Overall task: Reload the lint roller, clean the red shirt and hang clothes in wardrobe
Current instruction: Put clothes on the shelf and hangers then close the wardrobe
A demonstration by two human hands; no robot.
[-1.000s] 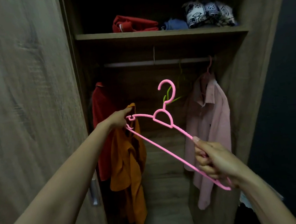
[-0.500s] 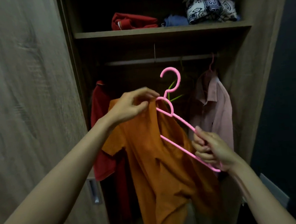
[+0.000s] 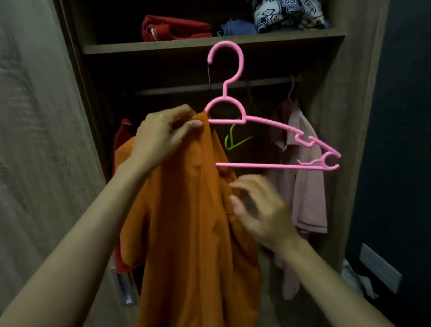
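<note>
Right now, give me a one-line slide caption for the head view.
Left hand pinches orange shirt collar at pink hanger while blurred right hand reaches for fabric, facing open wardrobe.

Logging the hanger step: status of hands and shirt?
Left hand pinching orange shirt collar at pink hanger. Right hand blurred at shirt front, grip unclear. Hanger half loaded, off rail. Path clear.

Single head-worn wide-angle view, facing forward into an open wardrobe [image 3: 356,42], close enough that both forearms reach in from the bottom edge, top shelf [image 3: 212,42] near the upper edge, hanging rail [image 3: 174,89] around mid-height, wardrobe door [image 3: 22,157] filling the left side
</note>
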